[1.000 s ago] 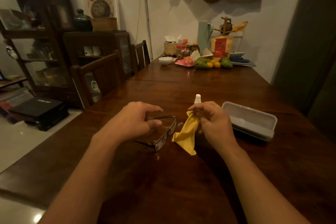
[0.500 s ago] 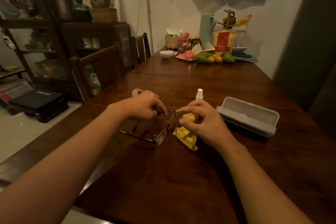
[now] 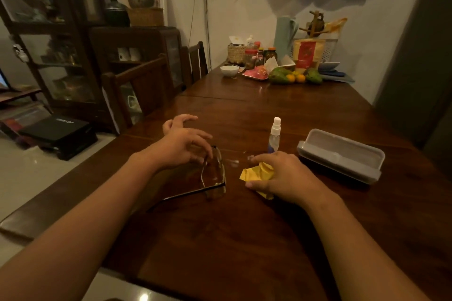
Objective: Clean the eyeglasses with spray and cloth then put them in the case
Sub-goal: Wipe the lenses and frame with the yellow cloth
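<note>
The eyeglasses, dark-framed, lie on the wooden table with one temple stretched toward the lower left. My left hand hovers over their far end with its fingers spread, the fingertips at the frame. My right hand lies palm down on the crumpled yellow cloth and holds it between thumb and fingers. A small clear spray bottle with a white nozzle stands upright just beyond my right hand. To the right sits the grey glasses case, lid open, apparently with nothing inside it.
At the table's far end stand a white bowl, jars, a basket and fruit. Two wooden chairs line the left side, with a dark cabinet behind them.
My left hand has set the glasses down and spread its fingers. My right hand lowered the hanging cloth to the table and now lies over it.
</note>
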